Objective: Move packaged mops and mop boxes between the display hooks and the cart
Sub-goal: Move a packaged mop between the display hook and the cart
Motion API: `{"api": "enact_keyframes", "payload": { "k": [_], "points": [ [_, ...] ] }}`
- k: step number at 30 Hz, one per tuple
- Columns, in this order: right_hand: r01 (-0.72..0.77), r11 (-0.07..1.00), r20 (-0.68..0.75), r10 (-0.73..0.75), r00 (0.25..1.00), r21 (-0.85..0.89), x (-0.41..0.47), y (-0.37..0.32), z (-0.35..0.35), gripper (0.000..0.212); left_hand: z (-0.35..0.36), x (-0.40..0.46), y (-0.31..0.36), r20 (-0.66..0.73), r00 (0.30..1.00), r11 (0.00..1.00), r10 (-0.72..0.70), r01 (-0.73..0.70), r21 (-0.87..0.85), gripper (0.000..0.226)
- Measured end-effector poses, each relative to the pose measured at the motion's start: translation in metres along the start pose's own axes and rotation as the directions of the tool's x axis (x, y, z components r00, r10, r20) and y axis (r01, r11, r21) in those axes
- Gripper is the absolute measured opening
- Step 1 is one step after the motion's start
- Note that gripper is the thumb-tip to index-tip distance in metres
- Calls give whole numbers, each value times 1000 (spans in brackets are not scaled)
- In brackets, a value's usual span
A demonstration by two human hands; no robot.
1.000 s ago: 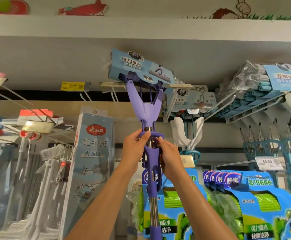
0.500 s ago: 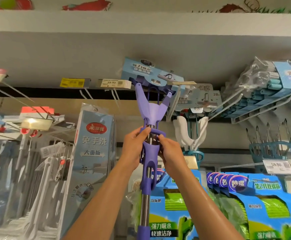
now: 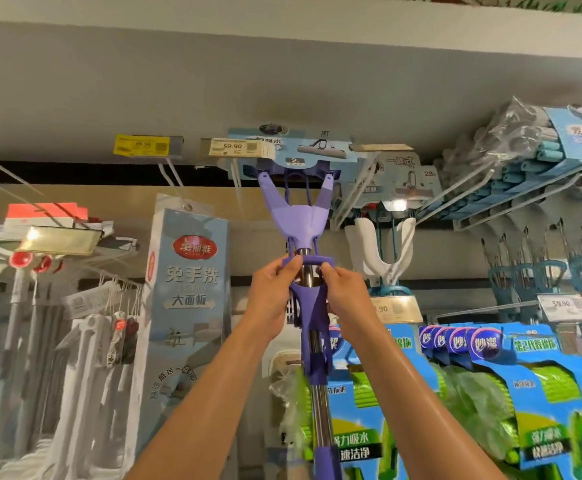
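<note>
You had both hands raised at the centre of the frame, clamped on the purple mop point(image 3: 305, 223): your left hand point(image 3: 271, 299) curled round the left side of its wringer handle with the thumb hooked over the top bar, and your right hand point(image 3: 346, 295) gripped the right side, fingers wrapped round the purple frame beside the steel pole. The pole ran down between your forearms to the bottom edge of the frame. Above your hands the mop's forked yoke rose to its head, which sat in a pale blue card sleeve point(image 3: 303, 150) at upper centre, level with the display hooks under the grey overhang. A white price tag point(image 3: 235, 147) overlapped the sleeve's left end, with a yellow price tag point(image 3: 142, 145) farther left. Just right of your mop hung a white-forked mop point(image 3: 381, 251), and teal mops point(image 3: 532, 157) filled the upper right. A tall grey-blue mop box point(image 3: 187, 306) hung at centre left, and blue-and-green mop packs point(image 3: 511, 386) crowded the lower right.
</note>
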State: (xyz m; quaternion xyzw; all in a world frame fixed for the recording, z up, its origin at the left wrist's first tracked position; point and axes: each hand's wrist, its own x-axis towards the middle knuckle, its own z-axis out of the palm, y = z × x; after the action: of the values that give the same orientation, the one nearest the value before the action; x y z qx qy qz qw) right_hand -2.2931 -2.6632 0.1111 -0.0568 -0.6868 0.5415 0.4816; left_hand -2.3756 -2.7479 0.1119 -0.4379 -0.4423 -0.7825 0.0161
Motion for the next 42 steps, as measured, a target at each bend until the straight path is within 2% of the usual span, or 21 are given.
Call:
{"api": "enact_keyframes", "payload": {
  "k": [4, 14, 22, 37, 42],
  "points": [
    [-50, 998, -2, 50, 999, 29, -5, 8, 10, 35, -10, 3, -10, 6, 1000, 1000, -18, 18, -24, 16],
    [-55, 994, 0, 55, 998, 91, 5, 39, 21, 30, -21, 15, -35, 43, 998, 999, -39, 39, -16, 14],
    [-115, 975, -26, 122, 992, 188, 27, 54, 20, 28, -12, 32, -53, 7, 999, 999, -48, 48, -21, 17],
    [26, 989, 54, -35, 998, 148, 47, 98, 21, 28, -22, 41, -88, 33, 998, 997, -53, 55, -58, 17],
    [3, 994, 58, -9, 998, 108, 51, 102, 20, 27, -25, 44, -93, 22, 997, 996, -72, 73, -41, 17]
  ]
}}
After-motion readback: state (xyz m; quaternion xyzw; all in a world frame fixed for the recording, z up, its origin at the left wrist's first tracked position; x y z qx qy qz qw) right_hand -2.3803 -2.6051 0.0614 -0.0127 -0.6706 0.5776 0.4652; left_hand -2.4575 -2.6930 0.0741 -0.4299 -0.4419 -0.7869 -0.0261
